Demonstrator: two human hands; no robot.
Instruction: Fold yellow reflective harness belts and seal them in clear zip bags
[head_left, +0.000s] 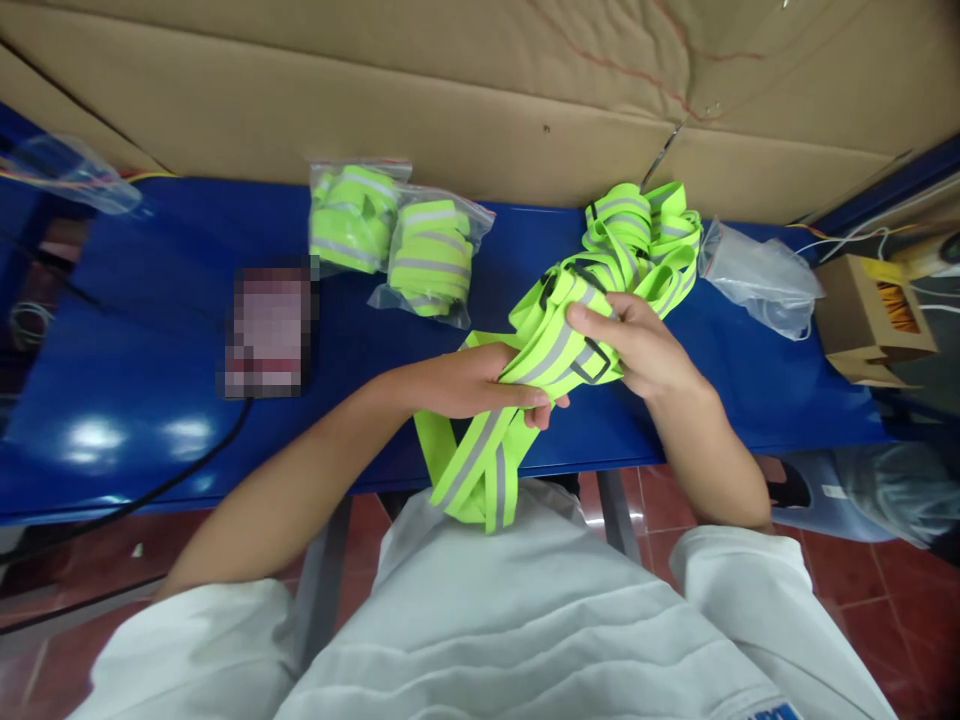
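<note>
Both my hands hold a folded bundle of neon yellow-green reflective strap with grey stripes and black buckles. My left hand grips its lower left end, fingers underneath and thumb on top. At the upper right side, my right hand pinches the layers, thumb on top, beside a black buckle. Loose loops of the strap hang below my left hand, past the table's front edge. Just beyond my right hand lies a heap of the same straps, close behind the held bundle.
On the blue table two clear zip bags of rolled straps lie at the back. A blurred-out device with a black cable is at the left. Empty plastic bags and a cardboard box stand at the right.
</note>
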